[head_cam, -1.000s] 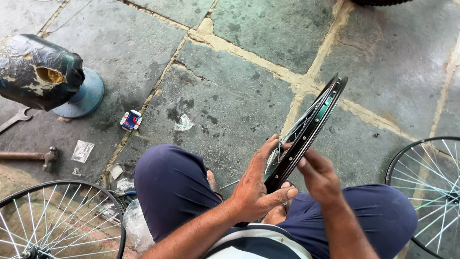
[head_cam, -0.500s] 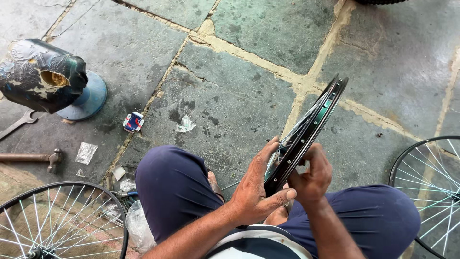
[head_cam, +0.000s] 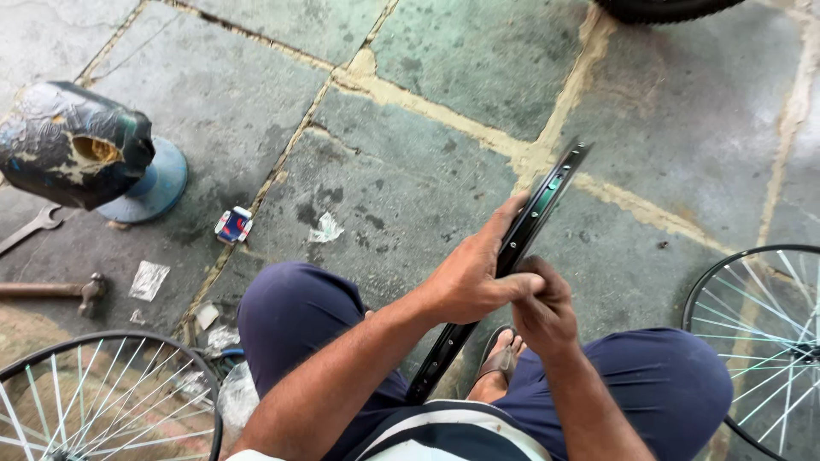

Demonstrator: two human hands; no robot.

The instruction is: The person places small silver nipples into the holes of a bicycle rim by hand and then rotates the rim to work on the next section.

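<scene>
A black bicycle wheel rim [head_cam: 547,195] stands on edge between my knees, seen almost edge-on, running from my lap up toward the stone floor. My left hand [head_cam: 470,273] wraps around the rim from the left side, fingers over its edge. My right hand [head_cam: 540,306] is closed against the rim just below, pinching at its inner face; whatever small part it grips is hidden by the fingers. My legs in dark blue trousers [head_cam: 299,324] frame the rim, and a sandalled foot [head_cam: 500,363] shows beneath it.
Spoked wheels lie at the lower left [head_cam: 102,401] and right edge [head_cam: 760,341]. A wrapped dark bundle on a blue round base [head_cam: 81,145], a hammer [head_cam: 55,290], a spanner [head_cam: 30,229], a small red-blue packet [head_cam: 232,225] and paper scraps lie on the stone floor. A tyre [head_cam: 662,8] is at top.
My right hand has closed in onto the rim under my left hand. The rim has tilted slightly more upright and the view has shifted a little.
</scene>
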